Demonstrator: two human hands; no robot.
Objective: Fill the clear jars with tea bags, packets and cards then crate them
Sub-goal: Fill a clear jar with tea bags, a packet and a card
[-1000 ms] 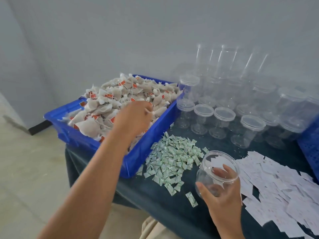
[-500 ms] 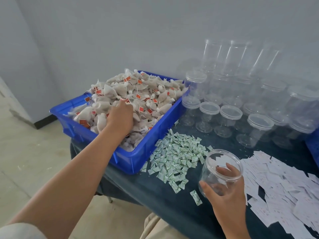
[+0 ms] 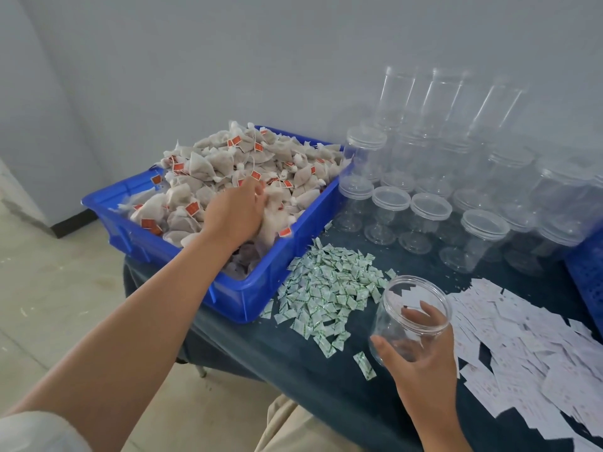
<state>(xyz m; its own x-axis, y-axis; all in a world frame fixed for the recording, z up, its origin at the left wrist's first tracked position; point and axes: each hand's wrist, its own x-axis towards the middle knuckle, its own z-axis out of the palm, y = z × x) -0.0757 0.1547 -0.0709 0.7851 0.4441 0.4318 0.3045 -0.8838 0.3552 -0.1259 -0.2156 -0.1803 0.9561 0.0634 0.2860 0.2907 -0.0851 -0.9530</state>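
Note:
A blue bin (image 3: 228, 293) at the table's left holds a heap of pale tea bags (image 3: 228, 158) with red tags. My left hand (image 3: 236, 213) reaches into the heap, fingers curled around a bunch of tea bags. My right hand (image 3: 421, 357) grips an open, empty clear jar (image 3: 412, 309), tilted toward the bin, above the table's front. Small green-and-white packets (image 3: 329, 288) lie piled between bin and jar. White cards (image 3: 535, 347) are spread on the right.
Many clear lidded jars (image 3: 427, 207) stand at the back right, with taller stacks (image 3: 440, 99) against the wall. The corner of a blue crate (image 3: 587, 272) shows at the right edge. The dark table cover (image 3: 293, 370) ends near my knees; floor lies left.
My left hand has shifted right and forward within the tea bag heap and closed on some bags. The right hand keeps the jar in about the same place.

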